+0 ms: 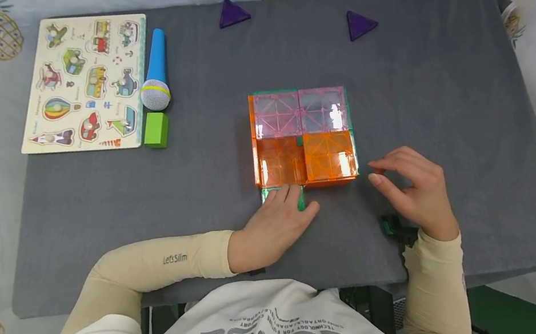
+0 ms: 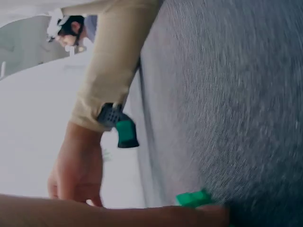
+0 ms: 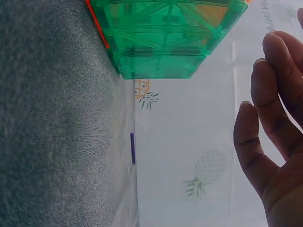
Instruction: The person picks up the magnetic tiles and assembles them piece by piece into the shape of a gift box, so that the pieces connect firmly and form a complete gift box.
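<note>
A low box of translucent magnetic tiles stands mid-table. On its top lie two pink tiles (image 1: 276, 116) at the back and an orange tile (image 1: 330, 154) at front right. The front left section (image 1: 279, 164) looks sunken, with orange walls. Green walls (image 3: 161, 33) show in the right wrist view. At the front left edge, the fingers of my left hand (image 1: 271, 231) rest on a green tile (image 1: 269, 193) and partly cover it; the thumb stands apart. Beside the box's right side, my right hand (image 1: 416, 186) hovers with loosely bent fingers, holding nothing.
On the left lie a wooden picture puzzle board (image 1: 88, 83), a blue toy microphone (image 1: 157, 61) and a green block (image 1: 156, 129). Two purple triangle tiles (image 1: 233, 14) lie near the far edge. A dark wrist camera with green on it (image 2: 124, 130) sits at my right wrist.
</note>
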`<state>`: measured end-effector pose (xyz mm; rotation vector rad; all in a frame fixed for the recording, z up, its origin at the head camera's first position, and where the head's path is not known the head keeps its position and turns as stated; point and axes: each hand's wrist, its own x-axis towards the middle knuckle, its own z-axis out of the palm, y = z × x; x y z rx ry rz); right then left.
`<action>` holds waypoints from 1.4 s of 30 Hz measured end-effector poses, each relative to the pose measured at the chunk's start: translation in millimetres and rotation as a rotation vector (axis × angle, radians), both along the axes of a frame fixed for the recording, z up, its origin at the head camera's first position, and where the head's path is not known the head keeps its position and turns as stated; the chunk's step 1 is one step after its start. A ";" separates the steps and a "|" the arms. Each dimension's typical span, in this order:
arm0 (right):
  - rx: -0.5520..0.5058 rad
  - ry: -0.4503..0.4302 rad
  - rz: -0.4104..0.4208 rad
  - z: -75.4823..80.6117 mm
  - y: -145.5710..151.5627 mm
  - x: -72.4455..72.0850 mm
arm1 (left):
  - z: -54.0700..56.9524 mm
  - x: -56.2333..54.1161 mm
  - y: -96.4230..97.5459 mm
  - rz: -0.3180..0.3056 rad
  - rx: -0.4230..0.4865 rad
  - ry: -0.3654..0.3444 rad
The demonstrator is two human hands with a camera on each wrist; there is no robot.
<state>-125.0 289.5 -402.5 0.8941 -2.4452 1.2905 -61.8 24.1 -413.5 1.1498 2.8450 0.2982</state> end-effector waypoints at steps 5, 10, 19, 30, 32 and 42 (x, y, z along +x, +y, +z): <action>-0.011 -0.004 0.008 -2.4 -1.1 -1.0 | -1.8 10.2 -1.8 0.040 -0.133 0.057; -0.007 -0.009 0.005 -3.4 0.1 -2.0 | -2.9 25.0 -3.9 -0.013 -0.125 0.072; 0.012 -0.017 -0.006 -2.1 3.9 -2.2 | 2.6 40.6 -13.7 -0.163 -0.068 -0.110; 0.063 -0.046 0.026 -5.2 5.7 -4.4 | 8.2 19.2 -11.1 -0.155 -0.026 -0.311; 0.062 -0.045 0.025 -5.4 6.2 -4.9 | 8.6 15.3 -11.7 -0.133 -0.021 -0.303; 0.095 -0.049 0.024 -7.0 8.5 -6.2 | 13.8 -8.0 -10.2 0.004 0.101 -0.087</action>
